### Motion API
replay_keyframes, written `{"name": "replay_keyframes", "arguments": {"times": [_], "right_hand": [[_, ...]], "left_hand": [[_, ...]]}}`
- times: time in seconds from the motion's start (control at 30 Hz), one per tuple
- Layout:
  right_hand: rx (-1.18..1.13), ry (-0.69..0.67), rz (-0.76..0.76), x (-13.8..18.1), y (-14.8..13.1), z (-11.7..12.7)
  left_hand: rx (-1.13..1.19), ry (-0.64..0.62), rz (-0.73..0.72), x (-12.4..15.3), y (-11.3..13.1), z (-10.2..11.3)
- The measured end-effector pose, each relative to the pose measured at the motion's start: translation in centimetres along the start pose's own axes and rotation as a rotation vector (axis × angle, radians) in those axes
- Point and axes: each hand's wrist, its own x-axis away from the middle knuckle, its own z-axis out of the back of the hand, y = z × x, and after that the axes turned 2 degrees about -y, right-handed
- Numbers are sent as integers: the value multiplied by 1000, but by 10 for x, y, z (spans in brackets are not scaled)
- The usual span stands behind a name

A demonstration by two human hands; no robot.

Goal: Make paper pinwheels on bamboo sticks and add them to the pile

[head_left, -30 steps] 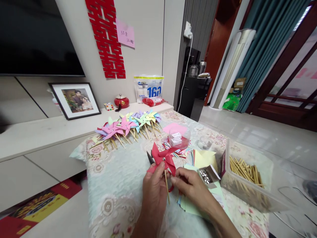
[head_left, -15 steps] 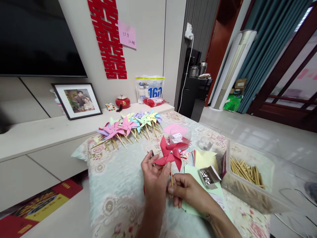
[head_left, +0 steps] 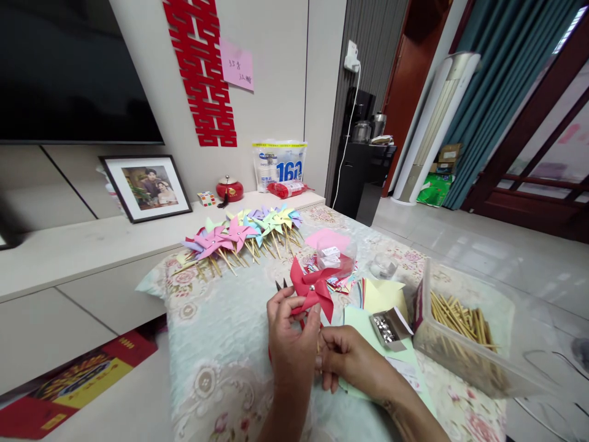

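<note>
A red paper pinwheel (head_left: 313, 288) with a silver pin at its centre stands above the table in front of me. My left hand (head_left: 289, 325) has its fingers and thumb closed around the pinwheel's lower left blades. Just below, my right hand (head_left: 347, 357) pinches the pinwheel's thin wooden stick, which is mostly hidden by my fingers. Dark pointed scissor tips (head_left: 281, 285) show behind my left hand, with a bit of red handle below it. Finished pinwheels (head_left: 239, 232) in pastel colours lie in a row at the far left of the table.
A clear bin (head_left: 460, 362) of wooden sticks is at the right. Beside it, a small box of silver pins (head_left: 390, 328) rests on coloured paper sheets (head_left: 384, 296). Clear plastic containers (head_left: 338, 255) stand behind the red pinwheel, and a white cabinet (head_left: 92, 252) borders the table.
The pinwheel has shifted slightly left and down and turned a little. The left fingers have curled in over its blades, while the right hand keeps its pinch on the stick.
</note>
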Motion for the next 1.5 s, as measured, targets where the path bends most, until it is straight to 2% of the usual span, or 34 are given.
{"name": "replay_keyframes", "arguments": {"times": [0.2, 0.37, 0.47, 0.67, 0.93, 1.2, 1.5], "right_hand": [[9, -8, -3, 0, 2, 1], [47, 42, 37, 2, -3, 2], [189, 160, 138, 4, -9, 6], [733, 499, 326, 6, -9, 23], [1056, 718, 352, 8, 4, 44], [1072, 776, 377, 11, 1, 48], [1073, 760, 364, 11, 2, 49]], "left_hand": [[113, 1, 73, -1, -3, -2], [79, 1, 62, -1, 1, -1], [76, 42, 26, -2, 4, 5], [59, 158, -59, -10, 5, 15], [-208, 54, -161, -14, 2, 20], [-375, -57, -202, -16, -7, 21], [-330, -113, -190, -17, -15, 22]]}}
